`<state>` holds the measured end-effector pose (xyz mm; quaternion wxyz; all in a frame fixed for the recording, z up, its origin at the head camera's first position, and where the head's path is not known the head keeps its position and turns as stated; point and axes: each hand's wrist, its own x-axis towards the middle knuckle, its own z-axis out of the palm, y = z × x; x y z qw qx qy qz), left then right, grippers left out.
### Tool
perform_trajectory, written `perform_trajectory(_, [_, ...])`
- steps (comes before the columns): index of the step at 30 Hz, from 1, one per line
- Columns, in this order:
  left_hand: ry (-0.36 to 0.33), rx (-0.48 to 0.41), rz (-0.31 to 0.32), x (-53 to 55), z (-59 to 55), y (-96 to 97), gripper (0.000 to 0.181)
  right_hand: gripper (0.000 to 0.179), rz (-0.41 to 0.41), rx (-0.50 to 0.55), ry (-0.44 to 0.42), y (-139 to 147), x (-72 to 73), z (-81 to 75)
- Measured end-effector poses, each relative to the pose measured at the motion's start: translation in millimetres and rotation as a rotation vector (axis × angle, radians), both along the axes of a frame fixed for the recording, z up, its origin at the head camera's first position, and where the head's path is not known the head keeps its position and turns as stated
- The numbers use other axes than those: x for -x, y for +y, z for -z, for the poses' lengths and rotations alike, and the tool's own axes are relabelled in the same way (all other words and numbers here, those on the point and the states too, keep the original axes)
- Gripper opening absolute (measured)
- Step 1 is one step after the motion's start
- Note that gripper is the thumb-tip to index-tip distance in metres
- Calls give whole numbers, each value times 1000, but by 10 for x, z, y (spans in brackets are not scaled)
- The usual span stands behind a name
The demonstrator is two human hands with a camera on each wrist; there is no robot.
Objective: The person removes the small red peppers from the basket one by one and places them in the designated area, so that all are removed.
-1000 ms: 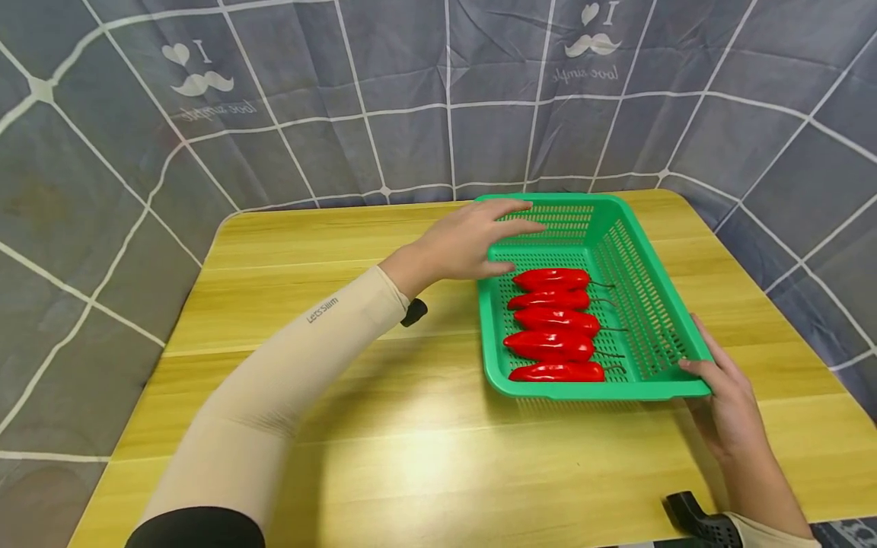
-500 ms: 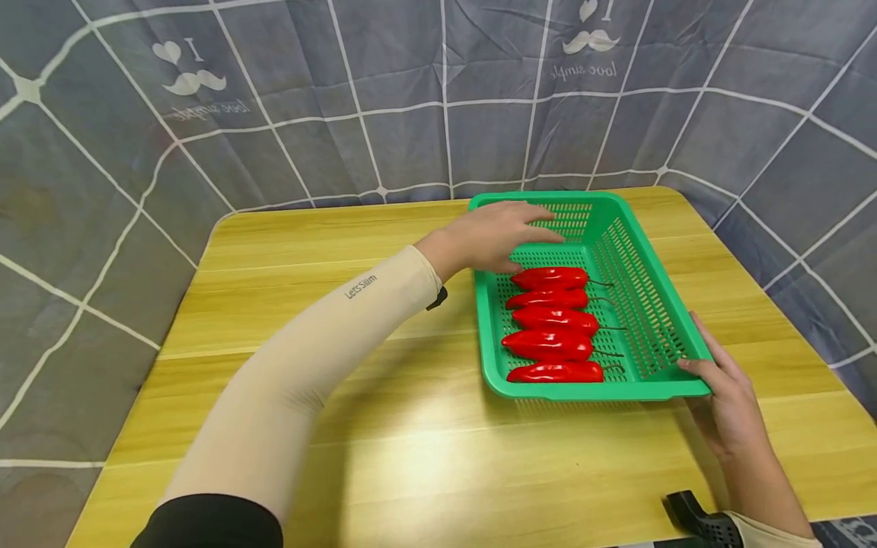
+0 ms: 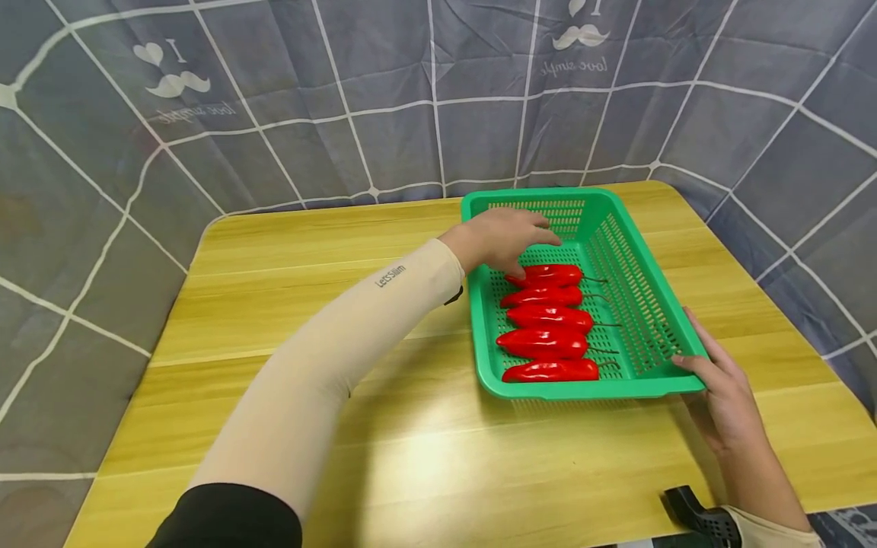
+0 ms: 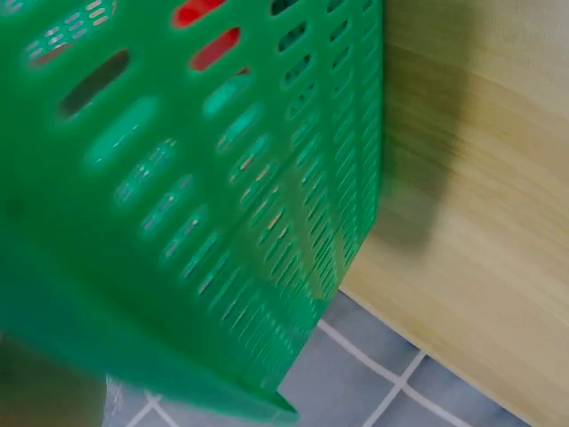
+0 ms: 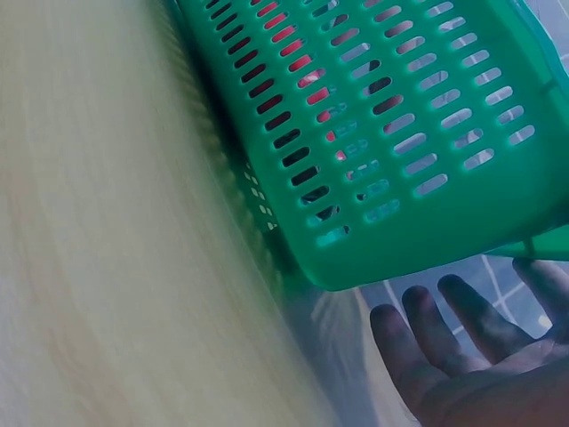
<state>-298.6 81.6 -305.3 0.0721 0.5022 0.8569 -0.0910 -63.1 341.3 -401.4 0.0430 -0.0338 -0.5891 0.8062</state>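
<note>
A: What do you see at the far left?

B: A grey cloth [image 3: 384, 144] with white lines, printed with hearts and moustaches, hanging behind and around the yellow wooden surface [image 3: 274, 320].

A: And moving right?

B: A beige sleeve [image 3: 329, 350] marked "Let's Slim", with a black band [image 3: 233, 514] at its lower end. It slants up across the surface to the left hand [image 3: 505, 237].

A: What is that hand doing?

B: It reaches over the left rim of the green basket [image 3: 589, 390], palm down, fingers loosely extended and gripping nothing. One fingertip is right by the tip of the farthest pepper [image 3: 556, 274]; I can't tell whether they touch.

A: Where are the basket and the peppers?

B: The basket is on the right half of the surface, reaching back near its far edge, with slotted walls. Inside, five red peppers [image 3: 548, 315] lie side by side in a column from far to near, tips to the left and stems to the right.

A: And the right hand [image 3: 729, 403]?

B: It holds the basket's near right corner, thumb over the rim. The right wrist view shows the other fingers spread outside, below the rim.

A: Anything by that wrist?

B: A black device [image 3: 702, 521] at the cuff, beside the surface's near edge.
</note>
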Motion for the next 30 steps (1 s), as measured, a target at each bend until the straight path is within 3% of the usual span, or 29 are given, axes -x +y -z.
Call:
perform_trajectory(12, [-64, 63, -119, 75, 202, 171, 68, 63, -62, 24, 49, 24, 27, 16])
perform_trajectory(30, [-153, 74, -134, 138, 341, 217, 61, 63, -55, 25, 48, 20, 35, 5])
